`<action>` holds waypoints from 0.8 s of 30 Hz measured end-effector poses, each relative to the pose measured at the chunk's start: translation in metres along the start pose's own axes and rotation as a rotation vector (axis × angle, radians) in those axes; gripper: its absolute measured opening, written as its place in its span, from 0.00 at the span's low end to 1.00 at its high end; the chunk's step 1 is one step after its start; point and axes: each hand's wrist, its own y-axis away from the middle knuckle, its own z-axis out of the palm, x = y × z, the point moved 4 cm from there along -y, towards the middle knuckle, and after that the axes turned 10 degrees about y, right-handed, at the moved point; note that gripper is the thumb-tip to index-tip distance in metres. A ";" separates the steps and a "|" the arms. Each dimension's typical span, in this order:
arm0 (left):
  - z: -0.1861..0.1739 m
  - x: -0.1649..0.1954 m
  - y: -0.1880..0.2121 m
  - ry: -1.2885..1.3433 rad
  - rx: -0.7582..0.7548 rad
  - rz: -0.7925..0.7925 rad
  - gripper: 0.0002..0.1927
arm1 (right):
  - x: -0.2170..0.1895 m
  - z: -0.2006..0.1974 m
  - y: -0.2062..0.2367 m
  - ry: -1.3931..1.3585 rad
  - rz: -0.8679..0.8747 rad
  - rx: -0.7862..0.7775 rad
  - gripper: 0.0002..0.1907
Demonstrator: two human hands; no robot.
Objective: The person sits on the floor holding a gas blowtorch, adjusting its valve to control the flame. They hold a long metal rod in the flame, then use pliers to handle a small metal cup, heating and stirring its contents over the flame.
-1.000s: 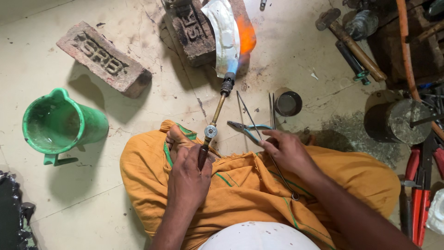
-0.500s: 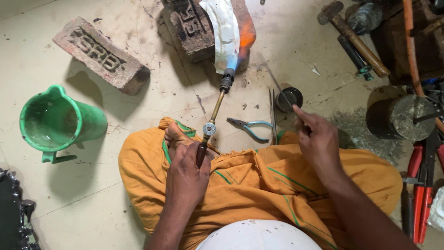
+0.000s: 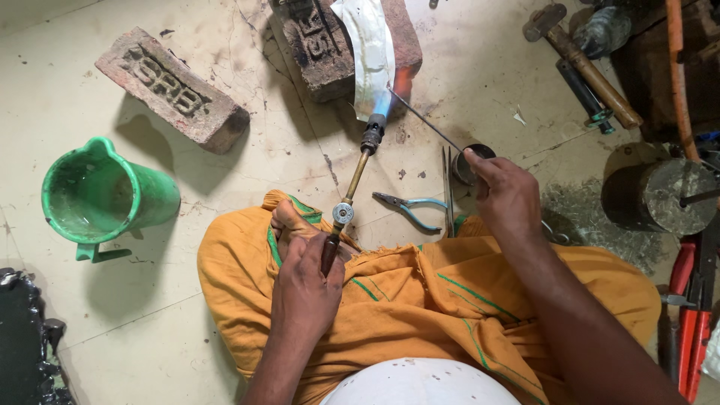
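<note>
Brass-tubed gas torch (image 3: 354,176) with a dark nozzle runs lengthwise from the left hand (image 3: 304,289), clenched round its black handle, up and slightly right toward the dark embossed brick (image 3: 322,45). Its flame licks a curved white metal strip (image 3: 371,52) leaning on that brick. The right hand (image 3: 506,199), right of the brick, pinches 1 thin metal rod (image 3: 424,120) angled into the flame. Blue-handled pliers (image 3: 409,210) lie below the brick.

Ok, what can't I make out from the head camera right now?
- Torch handle: hidden inside the left hand.
- Rod grip: covered by the right hand fingers.
- Small tin contents: blocked by that hand.
- White metal piece: top cut off by the frame edge.
- Red tools: cut off at the right edge.
</note>
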 end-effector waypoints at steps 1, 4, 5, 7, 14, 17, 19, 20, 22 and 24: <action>0.001 -0.001 0.000 -0.004 -0.011 -0.020 0.20 | 0.000 0.002 0.000 -0.005 0.000 -0.005 0.22; 0.002 -0.003 0.001 0.000 -0.018 -0.029 0.21 | 0.000 0.006 0.000 -0.011 -0.001 -0.023 0.24; 0.002 -0.002 0.001 0.011 -0.004 0.004 0.21 | 0.000 0.007 -0.001 -0.013 -0.002 -0.029 0.25; 0.002 -0.002 0.001 0.017 -0.003 0.007 0.21 | 0.000 0.008 -0.002 0.006 -0.010 -0.022 0.24; 0.003 -0.006 0.001 0.015 -0.043 -0.080 0.20 | 0.004 0.010 -0.003 0.018 -0.018 -0.021 0.22; 0.003 -0.005 0.001 0.014 -0.041 -0.069 0.21 | 0.005 0.012 -0.004 0.026 -0.018 -0.024 0.21; 0.003 -0.005 0.001 0.015 -0.035 -0.053 0.21 | 0.005 0.012 -0.005 0.020 -0.021 -0.017 0.21; 0.002 -0.004 0.001 0.014 -0.037 -0.054 0.21 | 0.004 0.012 -0.005 0.018 -0.022 -0.014 0.20; 0.003 -0.004 0.000 0.010 -0.045 -0.069 0.21 | 0.005 0.012 -0.005 0.031 -0.011 -0.021 0.20; 0.003 -0.004 0.000 0.003 -0.057 -0.097 0.20 | 0.005 0.011 -0.005 0.027 -0.004 -0.015 0.20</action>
